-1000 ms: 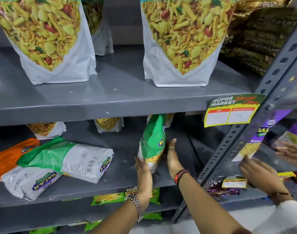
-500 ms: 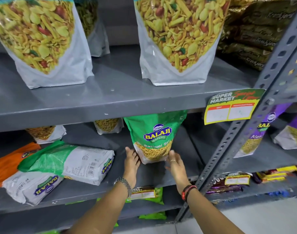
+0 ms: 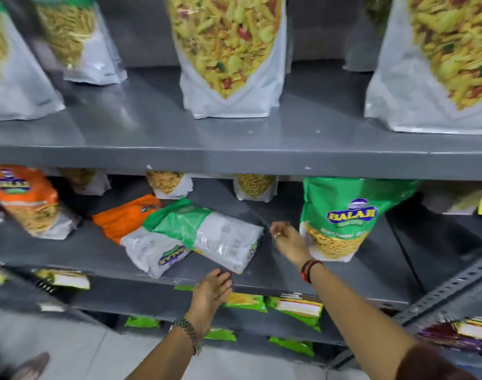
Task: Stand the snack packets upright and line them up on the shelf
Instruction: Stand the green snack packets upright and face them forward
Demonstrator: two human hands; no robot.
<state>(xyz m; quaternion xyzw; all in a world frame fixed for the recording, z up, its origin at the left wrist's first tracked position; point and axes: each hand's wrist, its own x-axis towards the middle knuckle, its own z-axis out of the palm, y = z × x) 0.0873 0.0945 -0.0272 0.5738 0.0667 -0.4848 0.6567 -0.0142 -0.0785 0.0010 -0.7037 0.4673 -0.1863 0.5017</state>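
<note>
A green Balaji packet (image 3: 344,215) stands upright on the middle grey shelf (image 3: 289,272), at the right. Left of it, a green-and-white packet (image 3: 207,234) lies flat on top of another white one (image 3: 157,253), with an orange packet (image 3: 124,218) lying behind them. An orange packet (image 3: 26,201) stands upright at far left. My right hand (image 3: 288,242) hovers between the lying green packet and the standing one, fingers loosely curled, holding nothing. My left hand (image 3: 211,294) is at the shelf's front edge just below the lying packet, fingers apart, empty.
Large snack-mix pouches (image 3: 229,56) stand on the upper shelf (image 3: 234,157). Small packets (image 3: 255,186) stand at the back of the middle shelf. Green packets (image 3: 294,311) lie on the lower shelf. A slotted upright post (image 3: 453,292) is at right.
Both hands have let go of the standing green packet and moved left toward the lying green-and-white packet. The view has swung left.
</note>
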